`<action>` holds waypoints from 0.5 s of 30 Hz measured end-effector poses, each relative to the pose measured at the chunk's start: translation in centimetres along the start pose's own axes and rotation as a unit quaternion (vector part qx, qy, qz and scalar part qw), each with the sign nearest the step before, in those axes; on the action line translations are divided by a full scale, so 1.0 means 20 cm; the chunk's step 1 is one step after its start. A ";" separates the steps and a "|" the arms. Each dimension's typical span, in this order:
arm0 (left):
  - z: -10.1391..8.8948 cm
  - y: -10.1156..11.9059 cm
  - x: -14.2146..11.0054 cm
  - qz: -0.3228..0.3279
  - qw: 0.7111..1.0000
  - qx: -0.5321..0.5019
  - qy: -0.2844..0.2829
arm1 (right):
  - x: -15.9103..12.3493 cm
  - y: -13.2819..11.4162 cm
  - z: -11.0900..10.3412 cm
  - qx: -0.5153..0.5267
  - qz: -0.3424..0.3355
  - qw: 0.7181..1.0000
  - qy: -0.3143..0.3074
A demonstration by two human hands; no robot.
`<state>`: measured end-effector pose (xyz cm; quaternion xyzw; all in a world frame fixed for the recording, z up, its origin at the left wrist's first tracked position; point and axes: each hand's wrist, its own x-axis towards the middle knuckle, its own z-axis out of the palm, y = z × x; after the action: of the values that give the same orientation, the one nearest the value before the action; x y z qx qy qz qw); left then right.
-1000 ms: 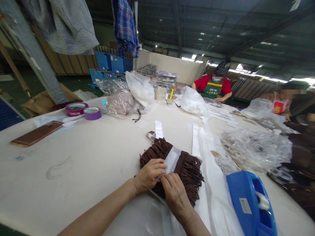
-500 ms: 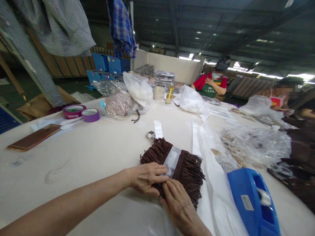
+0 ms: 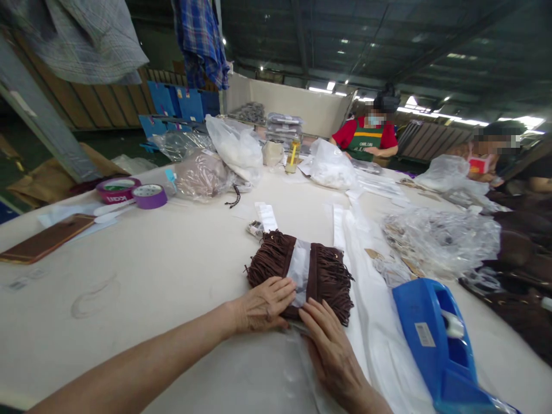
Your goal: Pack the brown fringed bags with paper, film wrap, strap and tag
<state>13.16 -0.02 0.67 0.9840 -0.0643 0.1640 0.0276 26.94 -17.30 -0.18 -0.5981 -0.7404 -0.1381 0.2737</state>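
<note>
Bundle (image 3: 316, 270), brown, fringed, lies toward near edge of bench (image 3: 185, 259); left hand (image 3: 264, 305) and right hand (image 3: 332, 348) on it, fingers extended, unclamped. Likely smoothing pale band (image 3: 299, 267); next move calls for even pressure.

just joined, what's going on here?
A person has both bare hands on a brown fringed bundle lying on a pale table. The left hand lies flat over its near side, partly on the clear strip that runs across the middle; the right hand touches the near edge, right of the strip. Neither grips it. A blue plastic holder sits to the right.
</note>
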 end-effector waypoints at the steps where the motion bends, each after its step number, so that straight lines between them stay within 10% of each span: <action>1: 0.00 0.00 0.00 0.001 1.000 0.000 -0.005 | -0.05 -0.03 -0.01 0.005 0.027 1.000 0.012; 7: 0.03 0.00 -0.02 -0.005 1.000 -0.012 -0.006 | -0.30 -0.10 0.03 0.053 0.208 0.976 0.023; 15: 0.03 0.00 -0.02 -0.012 1.000 -0.019 0.005 | -0.20 -0.16 0.09 0.028 0.204 0.978 0.025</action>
<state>12.92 0.08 -0.13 0.9831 -0.0557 0.1674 0.0490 24.03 -20.36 -3.42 -0.7248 -0.5997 -0.0734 0.3310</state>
